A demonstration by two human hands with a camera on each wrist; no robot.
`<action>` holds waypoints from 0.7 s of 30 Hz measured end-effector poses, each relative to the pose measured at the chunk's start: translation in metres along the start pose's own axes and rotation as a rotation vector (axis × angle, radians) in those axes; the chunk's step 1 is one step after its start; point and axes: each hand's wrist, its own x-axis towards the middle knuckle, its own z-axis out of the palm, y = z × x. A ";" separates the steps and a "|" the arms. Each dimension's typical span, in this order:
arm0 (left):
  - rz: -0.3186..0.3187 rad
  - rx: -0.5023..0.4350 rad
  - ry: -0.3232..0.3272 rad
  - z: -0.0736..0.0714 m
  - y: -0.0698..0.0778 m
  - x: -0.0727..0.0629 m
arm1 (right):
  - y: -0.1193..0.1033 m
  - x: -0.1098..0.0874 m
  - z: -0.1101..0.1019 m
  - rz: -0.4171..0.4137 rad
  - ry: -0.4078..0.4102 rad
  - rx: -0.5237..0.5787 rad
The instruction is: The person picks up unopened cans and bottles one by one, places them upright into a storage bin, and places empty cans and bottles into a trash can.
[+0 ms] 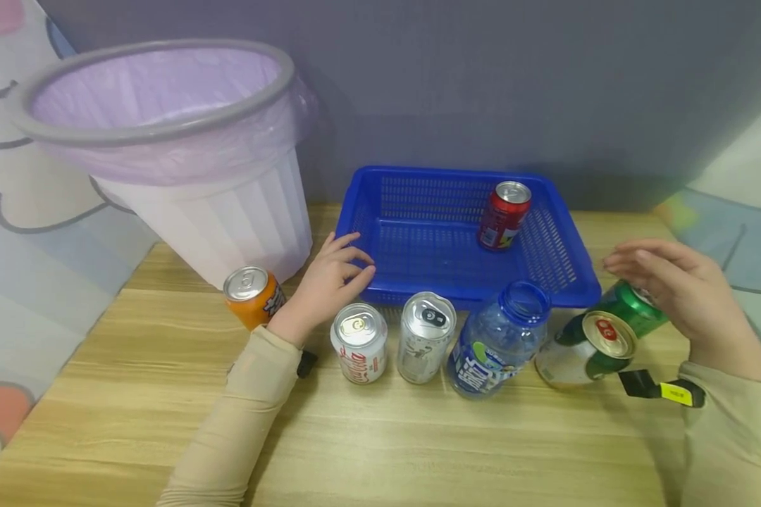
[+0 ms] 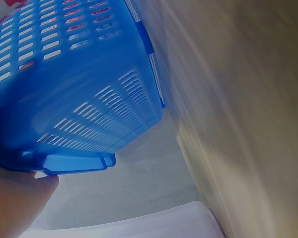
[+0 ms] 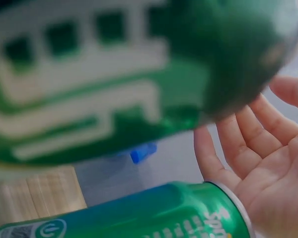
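Observation:
My left hand [image 1: 331, 283] rests by the left front corner of a blue plastic basket [image 1: 444, 171], its fingers loosely bent at the rim; the left wrist view has part of that hand [image 2: 15, 201] against the basket's edge. Off the basket's right side, my right hand [image 1: 688, 292] hovers with relaxed fingers over a green soda can [image 1: 630, 308]. In the right wrist view its palm [image 3: 278, 163] faces that can [image 3: 139, 213], holding nothing. Beside it leans a white-and-green can [image 1: 567, 359] with a gold lid. A red can [image 1: 503, 217] stands inside the basket.
In front of the basket stand a silver-white Coca-Cola can [image 1: 359, 345], a silver can [image 1: 426, 338] and a blue-tinted, lidless plastic bottle [image 1: 488, 352]. An orange can [image 1: 251, 297] is left of my left forearm, before a white bin [image 1: 222, 218] with a purple liner. A grey wall [image 1: 482, 84] is behind.

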 end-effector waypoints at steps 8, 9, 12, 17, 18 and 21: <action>-0.004 -0.007 -0.008 0.000 0.000 -0.001 | -0.004 -0.006 -0.006 -0.053 0.054 0.029; -0.005 -0.009 -0.010 0.000 0.000 -0.001 | -0.004 -0.007 -0.007 -0.052 0.064 0.023; -0.008 -0.011 -0.012 0.000 -0.001 -0.002 | -0.004 -0.009 -0.012 -0.048 0.099 0.018; -0.002 -0.013 -0.006 0.000 0.000 -0.001 | -0.001 -0.013 -0.021 -0.080 0.216 0.087; 0.000 -0.013 -0.005 0.000 0.001 -0.001 | 0.000 -0.013 -0.023 -0.091 0.238 0.105; 0.000 -0.016 -0.003 0.000 0.001 -0.001 | 0.004 -0.015 -0.030 -0.114 0.276 0.156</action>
